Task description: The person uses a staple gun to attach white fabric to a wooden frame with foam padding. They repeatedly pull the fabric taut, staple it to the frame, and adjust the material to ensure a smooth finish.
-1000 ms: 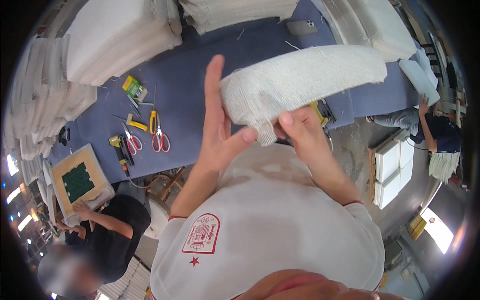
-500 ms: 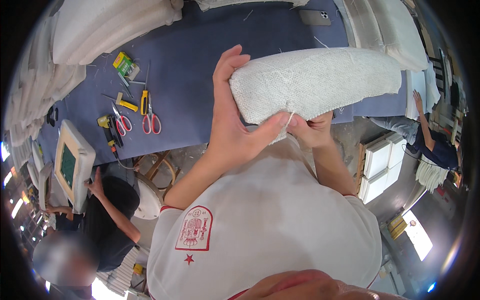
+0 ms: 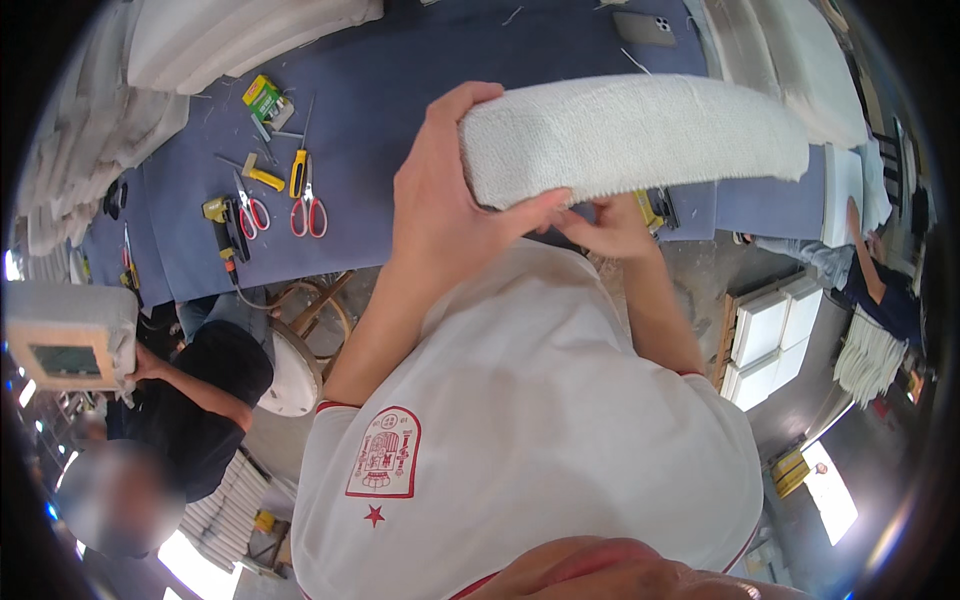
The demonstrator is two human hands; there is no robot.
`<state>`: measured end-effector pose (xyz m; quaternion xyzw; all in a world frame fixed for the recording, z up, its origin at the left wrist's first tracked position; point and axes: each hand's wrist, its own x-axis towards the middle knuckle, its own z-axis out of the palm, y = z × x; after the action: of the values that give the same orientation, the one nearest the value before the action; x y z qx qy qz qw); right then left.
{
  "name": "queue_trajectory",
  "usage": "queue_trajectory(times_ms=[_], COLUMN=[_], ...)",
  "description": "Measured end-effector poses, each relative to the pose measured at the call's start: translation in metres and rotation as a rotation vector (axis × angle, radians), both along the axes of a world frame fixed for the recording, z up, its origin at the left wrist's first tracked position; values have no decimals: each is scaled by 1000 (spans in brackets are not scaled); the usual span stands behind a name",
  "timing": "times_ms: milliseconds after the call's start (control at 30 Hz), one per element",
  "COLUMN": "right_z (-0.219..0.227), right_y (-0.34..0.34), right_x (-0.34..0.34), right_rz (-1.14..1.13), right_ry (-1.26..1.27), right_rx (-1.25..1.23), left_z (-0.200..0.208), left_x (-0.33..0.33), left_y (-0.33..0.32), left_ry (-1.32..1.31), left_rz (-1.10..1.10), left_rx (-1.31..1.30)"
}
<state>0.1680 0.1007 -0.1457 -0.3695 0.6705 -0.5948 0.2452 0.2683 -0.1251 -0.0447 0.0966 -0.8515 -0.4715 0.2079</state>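
A long cushion (image 3: 640, 135) covered in white woven fabric is held up over the near edge of the table. My left hand (image 3: 440, 195) is closed round its left end, the fingers behind it and the thumb along the lower edge. Below that edge, close to the left thumb, my right hand (image 3: 612, 232) is closed with its fingertips at the underside of the fabric. The cushion's lower side and part of the right fingers are hidden.
On the blue-covered table (image 3: 370, 140) lie red-handled scissors (image 3: 310, 215), a yellow screwdriver (image 3: 299, 172), a staple gun (image 3: 220, 235), a small green-yellow box (image 3: 266, 100) and a phone (image 3: 645, 29). White padded pieces (image 3: 240, 40) are stacked behind. Co-workers stand left and right.
The cushion has tipped and risen a little, showing a smoother face; its loose fabric end by my thumbs is out of sight. The left co-worker's framed panel has swung lower and further left.
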Motion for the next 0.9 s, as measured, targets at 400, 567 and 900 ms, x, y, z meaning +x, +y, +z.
queue_trajectory(times_ms=[400,567,900], right_z=[-295,-292,-194], right_y=[150,138,57], right_x=[-2,-40,9], right_rz=[-790,-1062,-271], right_ry=[71,146,136], right_rx=[850,778,1018], left_z=[15,11,-1], left_x=[-16,1,41], left_y=[-14,1,22], left_ry=[-41,-89,-28], left_rz=[14,0,-27], left_rx=[35,173,-6])
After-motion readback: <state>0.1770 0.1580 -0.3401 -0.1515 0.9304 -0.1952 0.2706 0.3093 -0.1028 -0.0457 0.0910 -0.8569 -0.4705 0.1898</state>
